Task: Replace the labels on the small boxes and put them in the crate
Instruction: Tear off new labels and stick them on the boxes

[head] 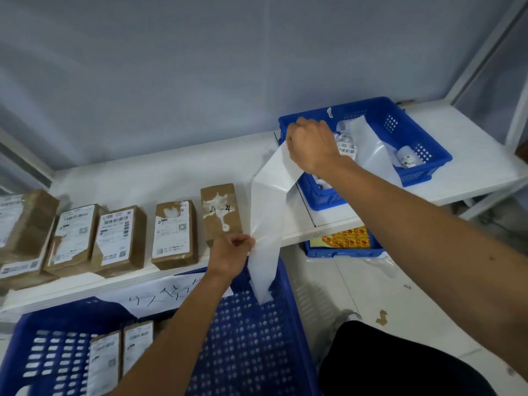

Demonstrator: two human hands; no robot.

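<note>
Several small brown boxes stand in a row on the white shelf (160, 178). The rightmost box (220, 212) has its label torn off and handwriting on it; the one beside it (173, 234) has a partly torn label. A long white strip of label backing paper (267, 212) stretches between my hands. My left hand (233, 254) pinches its lower part near the shelf edge. My right hand (313, 145) grips its upper end over a small blue basket (428, 164) that holds label rolls. The large blue crate (245, 350) below holds two labelled boxes (121, 358).
A white paper with handwriting (171, 295) hangs over the crate's back rim. Another blue bin with yellow packets (347, 241) sits under the shelf at right. A white shelf post (485, 50) rises at right. My knee in black (400, 364) is at bottom right.
</note>
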